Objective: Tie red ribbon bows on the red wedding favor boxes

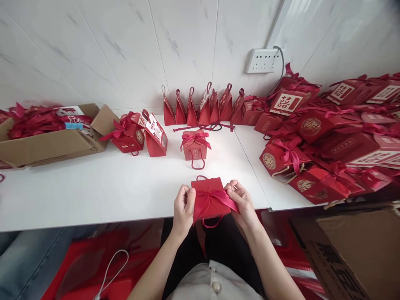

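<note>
A red gift box (208, 185) with rope handles sits at the table's front edge, between my two hands. Across its top runs a red ribbon (213, 197) tied in a bow. My left hand (184, 205) is closed at the box's left side, thumb and fingers pinching the ribbon there. At the right side my right hand (241, 200) pinches the other end of the ribbon. Just beyond stands a similar finished-looking red box (195, 151) with a bow on top and a rope handle hanging at its front.
Several red triangular boxes (191, 112) line the wall, with loose ribbon before them. A large pile of red boxes (315, 125) covers the right side. On the left stand an open cardboard box (53, 148) of ribbons and two red boxes (128, 135). A carton (359, 250) sits lower right.
</note>
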`<state>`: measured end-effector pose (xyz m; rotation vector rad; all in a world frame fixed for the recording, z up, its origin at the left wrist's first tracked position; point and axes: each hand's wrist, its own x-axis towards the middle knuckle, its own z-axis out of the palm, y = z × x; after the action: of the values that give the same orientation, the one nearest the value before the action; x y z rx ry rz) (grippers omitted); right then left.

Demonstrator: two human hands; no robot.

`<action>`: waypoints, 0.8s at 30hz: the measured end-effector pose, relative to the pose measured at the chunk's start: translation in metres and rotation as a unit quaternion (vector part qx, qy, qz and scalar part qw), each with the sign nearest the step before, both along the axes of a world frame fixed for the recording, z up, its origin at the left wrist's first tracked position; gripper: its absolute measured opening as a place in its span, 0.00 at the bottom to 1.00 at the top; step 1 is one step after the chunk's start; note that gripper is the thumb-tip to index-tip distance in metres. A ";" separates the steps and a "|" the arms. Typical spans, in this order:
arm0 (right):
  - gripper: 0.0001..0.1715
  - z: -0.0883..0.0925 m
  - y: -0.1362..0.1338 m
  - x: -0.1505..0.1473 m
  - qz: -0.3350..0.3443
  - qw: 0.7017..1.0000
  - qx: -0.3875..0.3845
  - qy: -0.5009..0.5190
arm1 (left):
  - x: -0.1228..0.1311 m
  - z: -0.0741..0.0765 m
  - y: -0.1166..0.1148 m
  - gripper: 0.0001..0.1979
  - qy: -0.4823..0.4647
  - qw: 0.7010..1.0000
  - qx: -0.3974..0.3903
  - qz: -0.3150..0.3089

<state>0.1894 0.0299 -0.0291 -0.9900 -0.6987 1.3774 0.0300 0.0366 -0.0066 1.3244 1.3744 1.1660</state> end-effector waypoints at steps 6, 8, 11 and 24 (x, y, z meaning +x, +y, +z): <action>0.26 -0.007 0.008 -0.004 -0.017 1.000 0.014 0.004 | 0.003 -0.007 0.004 0.21 -0.087 0.996 -0.007 0.019; 0.23 -0.009 0.005 -0.001 -0.003 1.000 0.028 -0.006 | 0.000 -0.011 0.006 0.20 -0.100 0.995 -0.002 0.020; 0.23 -0.014 -0.005 0.005 0.010 0.998 0.055 -0.020 | -0.006 -0.017 0.006 0.19 -0.119 0.993 -0.002 0.015; 0.57 -0.015 -0.007 0.021 0.191 0.928 0.200 -0.250 | -0.031 -0.023 0.001 0.47 -0.144 0.953 0.053 -0.263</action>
<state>0.2102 0.0229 -0.0438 -0.9041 -1.5588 1.2339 -0.0013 0.0371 -0.0295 1.4161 0.6953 1.0180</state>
